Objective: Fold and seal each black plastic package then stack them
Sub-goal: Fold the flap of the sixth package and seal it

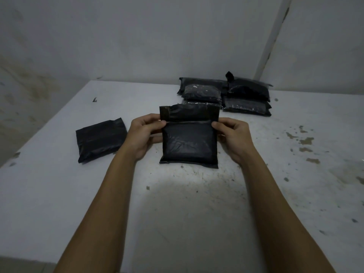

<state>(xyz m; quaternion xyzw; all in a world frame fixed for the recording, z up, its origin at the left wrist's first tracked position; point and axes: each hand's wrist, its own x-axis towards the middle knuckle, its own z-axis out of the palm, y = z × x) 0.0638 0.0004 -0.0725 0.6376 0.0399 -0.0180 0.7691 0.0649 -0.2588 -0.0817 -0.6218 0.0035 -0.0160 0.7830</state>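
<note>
A black plastic package stands tilted on the white table, its lower edge on the surface and its top flap raised and open. My left hand pinches its left edge just under the flap. On the opposite edge, at the same height, my right hand pinches it too. A flat folded black package lies to the left of my left hand. Several more black packages are piled at the back of the table.
The table's top is scuffed, with chipped paint patches on the right side. A pale wall rises right behind the table, and a white pipe runs up it at the back right. The table's front edge is near my elbows.
</note>
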